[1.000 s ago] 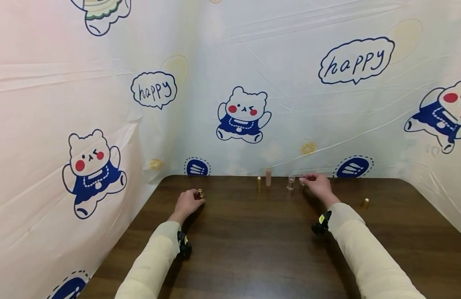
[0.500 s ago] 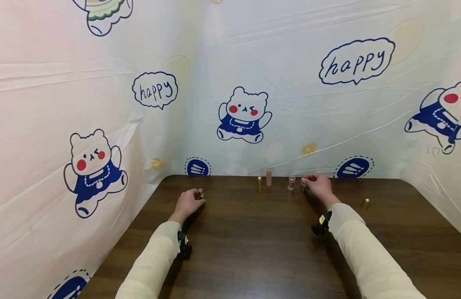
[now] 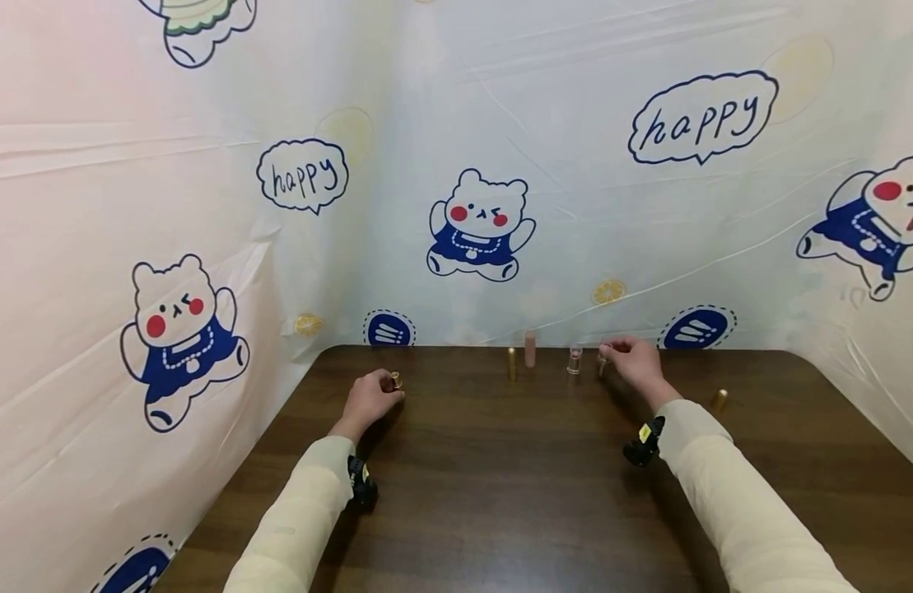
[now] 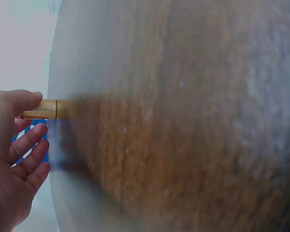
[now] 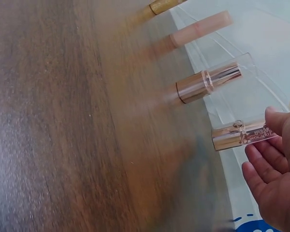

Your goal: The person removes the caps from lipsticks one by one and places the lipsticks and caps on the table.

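My left hand (image 3: 369,401) pinches a small gold lipstick tube (image 4: 48,108) by its upper end, near the back left of the table, its other fingers loosely bent below. Toward the back right, my right hand (image 3: 635,362) holds the clear cap of an upright lipstick (image 5: 229,137) with a shiny rose-gold base, between thumb and fingers. Just left of it stands a matching clear-capped lipstick (image 3: 575,361). Further left come a pink tube (image 3: 530,350) and a slim gold tube (image 3: 511,364), both upright.
Another gold tube (image 3: 719,400) is at the right, beyond my right wrist. The brown wooden table (image 3: 493,494) ends at a printed cloth backdrop (image 3: 397,247) right behind the row of tubes. Each wrist wears a black camera (image 3: 644,442).
My right hand has shifted slightly right with its lipstick, widening the gap to the other clear-capped one. My left hand keeps its pinch on the gold tube.
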Demonstrator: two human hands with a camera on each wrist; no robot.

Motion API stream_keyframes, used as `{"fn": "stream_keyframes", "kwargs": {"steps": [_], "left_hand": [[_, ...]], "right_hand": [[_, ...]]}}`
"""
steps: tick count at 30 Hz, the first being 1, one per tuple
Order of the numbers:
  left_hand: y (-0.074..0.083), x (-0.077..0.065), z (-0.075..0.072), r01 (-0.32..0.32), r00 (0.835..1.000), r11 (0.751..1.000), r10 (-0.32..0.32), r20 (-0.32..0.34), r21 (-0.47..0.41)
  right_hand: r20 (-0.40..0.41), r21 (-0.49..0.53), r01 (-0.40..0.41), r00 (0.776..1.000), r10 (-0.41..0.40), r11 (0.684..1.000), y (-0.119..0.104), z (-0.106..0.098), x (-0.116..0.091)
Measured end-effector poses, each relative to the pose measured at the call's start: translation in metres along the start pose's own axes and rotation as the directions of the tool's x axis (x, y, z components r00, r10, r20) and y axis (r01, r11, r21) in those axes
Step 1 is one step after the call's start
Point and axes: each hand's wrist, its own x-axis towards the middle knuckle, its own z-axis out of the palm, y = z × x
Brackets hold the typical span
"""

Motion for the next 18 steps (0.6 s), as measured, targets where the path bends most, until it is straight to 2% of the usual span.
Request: {"fn": "stream_keyframes", "kwargs": {"steps": [7, 18], "left_hand": [[0.004, 0.003, -0.004, -0.006, 1.0, 1.0, 0.006, 0.013, -0.014], [0.013, 0.006, -0.006, 0.007, 1.0, 0.999, -0.006, 0.016, -0.054]], "right_hand": [[-0.017, -0.003, -0.001, 1.0, 0.001, 1.0, -0.005, -0.01, -0.001], [-0.027, -0.012, 0.042, 0.999, -0.043, 0.999, -0.008, -0.019, -0.006]]}}
